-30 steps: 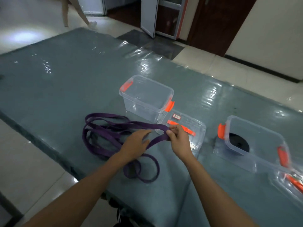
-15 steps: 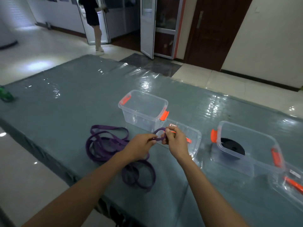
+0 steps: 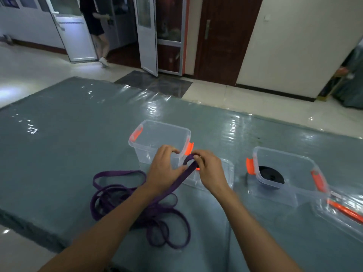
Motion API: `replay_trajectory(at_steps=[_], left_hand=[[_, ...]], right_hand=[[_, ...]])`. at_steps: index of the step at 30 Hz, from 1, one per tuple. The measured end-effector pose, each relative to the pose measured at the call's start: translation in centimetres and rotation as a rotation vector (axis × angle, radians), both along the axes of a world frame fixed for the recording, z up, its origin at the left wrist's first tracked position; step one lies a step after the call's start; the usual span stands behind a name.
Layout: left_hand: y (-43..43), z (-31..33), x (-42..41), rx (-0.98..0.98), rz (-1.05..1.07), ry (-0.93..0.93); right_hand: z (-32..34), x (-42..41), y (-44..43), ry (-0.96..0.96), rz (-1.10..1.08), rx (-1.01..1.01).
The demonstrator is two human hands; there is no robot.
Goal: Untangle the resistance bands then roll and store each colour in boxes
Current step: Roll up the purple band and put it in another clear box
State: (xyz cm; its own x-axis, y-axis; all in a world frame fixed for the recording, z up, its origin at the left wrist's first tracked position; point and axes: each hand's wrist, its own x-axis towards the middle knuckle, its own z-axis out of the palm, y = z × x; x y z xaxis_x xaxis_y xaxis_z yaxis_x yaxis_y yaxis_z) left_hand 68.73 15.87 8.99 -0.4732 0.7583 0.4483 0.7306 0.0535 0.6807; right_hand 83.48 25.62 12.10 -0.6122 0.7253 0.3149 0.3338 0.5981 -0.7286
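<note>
My right hand [image 3: 211, 170] pinches the end of the band [image 3: 119, 173] into a first curl. My left hand [image 3: 163, 169] touches it beside those fingers [image 3: 197, 155]; I cannot tell its grip. The loops lie unrolled, nearer me than the fingers. Right of them a black roll [image 3: 271, 174] is already boxed; the empty box [image 3: 167, 124] beyond waits.

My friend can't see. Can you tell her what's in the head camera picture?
A left hand and right hand hold the curled end of a purple resistance band over a grey-green table; the rest lies in loose loops. Behind them stands a clear box; another box at right holds a rolled black band.
</note>
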Motion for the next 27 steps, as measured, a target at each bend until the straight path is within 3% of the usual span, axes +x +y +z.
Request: replay_trajectory(at_steps=[4,13,16,22,27], left_hand=[[1.3,0.3,-2.3,-0.129,-0.281,-0.205],[2.4,-0.2,-6.8,-0.144,-0.388,-0.358],[2.6,-0.5,-8.9,-0.208,-0.435,-0.338],[3.0,0.9,-13.2,-0.491,-0.566,-0.235],[2.6,1.9,-15.1,-0.643,-0.63,-0.141]], right_hand=[[1.0,-2.5,-0.2,0.009,-0.034,0.038],[1.4,-9.0,-1.5,0.241,-0.306,-0.191],[1.2,-9.8,-2.2,0.233,-0.303,-0.204],[-0.2,-8.7,-2.4,-0.293,-0.037,0.378],[-0.7,-10.2,-2.2,-0.306,-0.021,0.642]])
